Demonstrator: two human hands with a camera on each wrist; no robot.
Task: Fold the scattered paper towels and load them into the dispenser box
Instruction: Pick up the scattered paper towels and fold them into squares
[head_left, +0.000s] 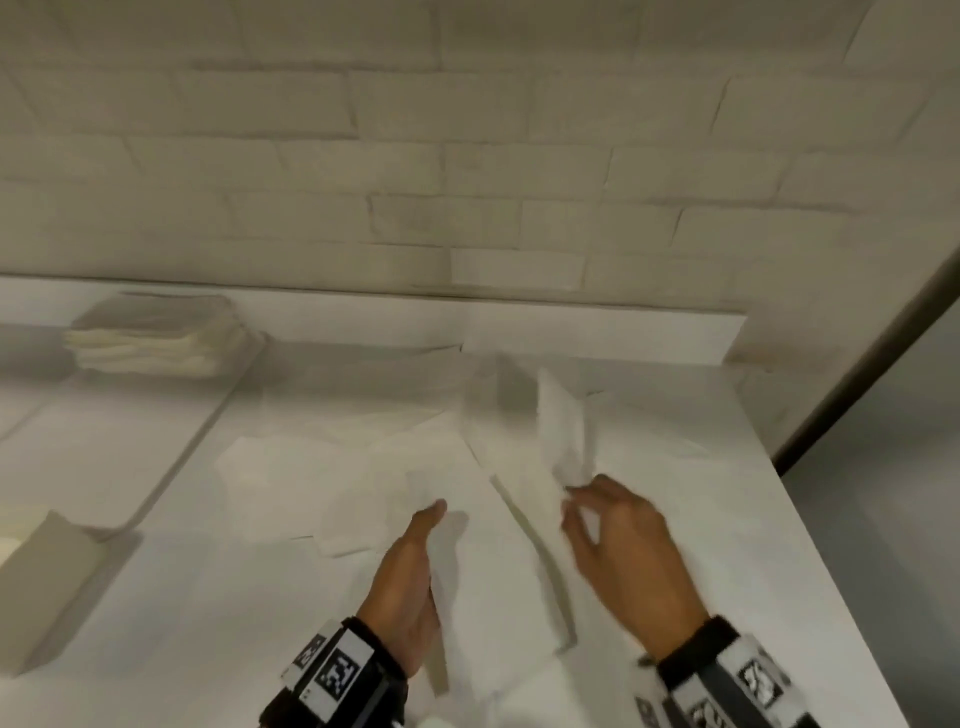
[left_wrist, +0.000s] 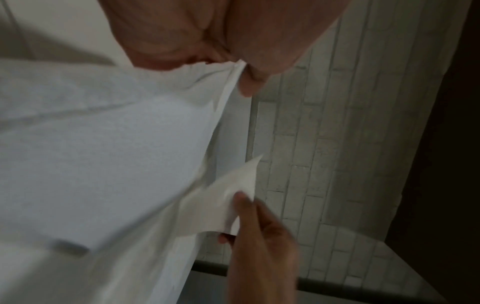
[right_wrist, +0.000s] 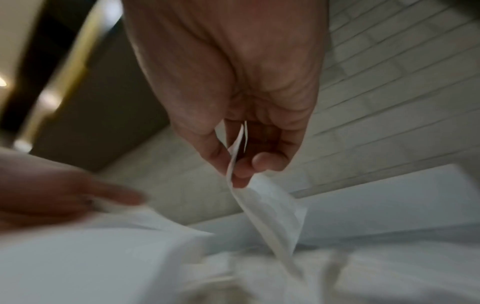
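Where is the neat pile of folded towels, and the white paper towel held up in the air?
Stack of folded white paper towels (head_left: 150, 338), head view, front edge of the layers.
Lifted white paper towel (head_left: 563, 431), head view, middle of the raised sheet above the right hand (head_left: 623, 556).

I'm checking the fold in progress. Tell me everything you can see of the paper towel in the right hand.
The paper towel is thin, white and soft-looking, doubled into layers. The right hand pinches its near end between thumb and fingers; the rest rises off the white counter, tilted toward the brick wall. The pictures are blurred.
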